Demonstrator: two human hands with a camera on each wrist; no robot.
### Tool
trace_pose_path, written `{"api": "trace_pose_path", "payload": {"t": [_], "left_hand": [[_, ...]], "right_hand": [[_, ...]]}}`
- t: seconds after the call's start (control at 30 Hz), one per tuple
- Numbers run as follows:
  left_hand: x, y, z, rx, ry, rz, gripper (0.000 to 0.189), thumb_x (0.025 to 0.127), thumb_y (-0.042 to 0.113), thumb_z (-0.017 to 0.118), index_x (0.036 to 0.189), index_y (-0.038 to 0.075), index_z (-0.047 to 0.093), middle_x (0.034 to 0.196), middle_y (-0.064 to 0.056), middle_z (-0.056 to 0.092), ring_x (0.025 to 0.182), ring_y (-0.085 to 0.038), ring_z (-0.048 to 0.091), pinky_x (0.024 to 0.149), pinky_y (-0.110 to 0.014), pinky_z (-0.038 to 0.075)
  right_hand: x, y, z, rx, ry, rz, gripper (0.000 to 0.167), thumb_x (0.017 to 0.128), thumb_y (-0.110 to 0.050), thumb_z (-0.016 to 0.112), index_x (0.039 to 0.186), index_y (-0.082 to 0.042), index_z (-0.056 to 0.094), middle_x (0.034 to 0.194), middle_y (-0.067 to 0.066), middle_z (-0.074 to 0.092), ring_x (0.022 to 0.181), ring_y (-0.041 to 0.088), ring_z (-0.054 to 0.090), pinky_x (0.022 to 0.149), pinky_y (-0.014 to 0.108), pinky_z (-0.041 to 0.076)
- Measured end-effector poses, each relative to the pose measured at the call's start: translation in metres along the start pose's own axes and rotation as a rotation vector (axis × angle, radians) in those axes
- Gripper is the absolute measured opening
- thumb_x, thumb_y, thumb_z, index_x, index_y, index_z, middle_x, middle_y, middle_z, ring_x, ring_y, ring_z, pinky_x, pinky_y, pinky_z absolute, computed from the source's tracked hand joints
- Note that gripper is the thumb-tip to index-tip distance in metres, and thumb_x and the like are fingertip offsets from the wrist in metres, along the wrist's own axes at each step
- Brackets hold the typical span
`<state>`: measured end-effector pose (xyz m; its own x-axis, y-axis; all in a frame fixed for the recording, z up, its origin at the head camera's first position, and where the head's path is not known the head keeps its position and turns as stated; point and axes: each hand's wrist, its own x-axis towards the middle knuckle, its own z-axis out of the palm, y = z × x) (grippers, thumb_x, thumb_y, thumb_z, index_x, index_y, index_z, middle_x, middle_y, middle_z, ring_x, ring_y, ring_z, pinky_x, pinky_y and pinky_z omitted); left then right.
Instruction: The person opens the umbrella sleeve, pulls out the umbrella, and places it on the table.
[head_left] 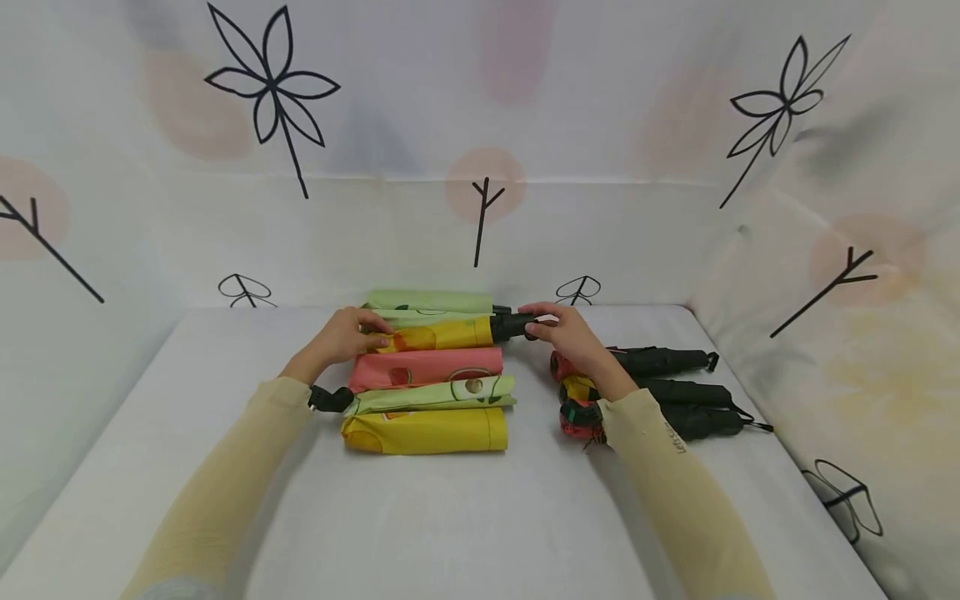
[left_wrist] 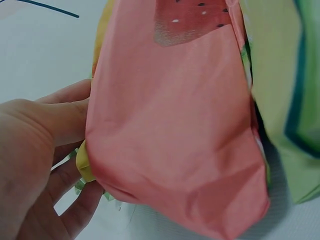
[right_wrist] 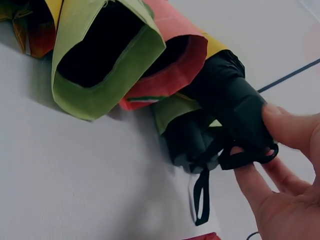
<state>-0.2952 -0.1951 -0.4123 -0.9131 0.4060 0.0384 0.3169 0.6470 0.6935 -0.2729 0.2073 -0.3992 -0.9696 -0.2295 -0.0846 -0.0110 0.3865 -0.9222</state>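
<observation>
In the head view, a folded umbrella in a yellow sleeve (head_left: 450, 334) lies crosswise between both hands. My left hand (head_left: 347, 333) holds the sleeve's left end; in the left wrist view only a yellow strip (left_wrist: 86, 162) shows behind a pink sleeve (left_wrist: 170, 115). At the other end, my right hand (head_left: 564, 331) pinches the black umbrella handle (right_wrist: 245, 112), which sticks out of the sleeve and has a wrist loop (right_wrist: 245, 159). Behind it is a light green sleeved umbrella (head_left: 427, 300), its dark handle (right_wrist: 182, 142) showing in the right wrist view.
Nearer the body lie the pink sleeve (head_left: 435, 367), a light green sleeve (head_left: 442, 394) and another yellow sleeve (head_left: 435, 431). The green and pink mouths gape in the right wrist view. Dark folded umbrellas (head_left: 663, 361) lie under the right forearm on the white table (head_left: 420, 525). Patterned cloth (head_left: 600, 225) surrounds it.
</observation>
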Motion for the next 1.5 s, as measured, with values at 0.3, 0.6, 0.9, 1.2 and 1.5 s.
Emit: {"api": "trace_pose_path", "payload": {"t": [0.3,0.6,0.9,1.2,1.5], "left_hand": [[-0.001,0.000,0.000,0.015,0.032,0.022,0.014,0.092,0.015,0.074,0.105,0.010,0.078,0.106,-0.008,0.070,0.093,-0.025,0.061,0.077,-0.041,0.049],[-0.003,-0.002,0.002,0.016,0.040,0.027,0.010,0.093,0.015,0.073,0.100,0.010,0.077,0.098,-0.005,0.071,0.089,-0.023,0.061,0.072,-0.038,0.049],[-0.003,-0.004,0.003,0.033,0.054,0.041,0.009,0.092,0.015,0.073,0.099,0.011,0.078,0.099,-0.005,0.072,0.091,-0.024,0.061,0.076,-0.040,0.048],[-0.001,-0.008,0.005,0.050,0.063,0.023,0.007,0.092,0.015,0.074,0.097,0.012,0.077,0.097,-0.004,0.072,0.089,-0.023,0.060,0.075,-0.038,0.048],[0.000,-0.008,0.006,0.033,0.070,0.023,0.008,0.092,0.016,0.074,0.097,0.011,0.078,0.097,-0.004,0.072,0.089,-0.023,0.060,0.075,-0.038,0.047]], "right_hand": [[0.000,-0.007,0.007,-0.035,0.034,-0.064,0.043,0.094,-0.013,0.072,0.135,-0.009,0.061,0.133,0.013,0.058,0.111,0.030,0.060,0.101,0.047,0.044],[-0.005,-0.008,0.004,0.026,0.050,-0.070,0.039,0.096,-0.010,0.068,0.134,-0.009,0.061,0.140,0.011,0.052,0.117,0.028,0.062,0.100,0.045,0.047],[-0.007,-0.008,-0.001,0.083,0.087,-0.161,0.032,0.095,-0.001,0.067,0.126,-0.002,0.063,0.134,0.015,0.054,0.114,0.032,0.063,0.091,0.037,0.053],[-0.015,-0.007,-0.012,0.091,0.110,-0.168,0.034,0.097,-0.006,0.065,0.130,-0.002,0.060,0.139,0.017,0.051,0.115,0.031,0.062,0.086,0.029,0.055],[-0.019,-0.002,-0.025,0.121,0.159,-0.176,0.035,0.098,-0.005,0.063,0.132,0.000,0.059,0.139,0.018,0.050,0.103,0.014,0.066,0.080,0.023,0.055]]}}
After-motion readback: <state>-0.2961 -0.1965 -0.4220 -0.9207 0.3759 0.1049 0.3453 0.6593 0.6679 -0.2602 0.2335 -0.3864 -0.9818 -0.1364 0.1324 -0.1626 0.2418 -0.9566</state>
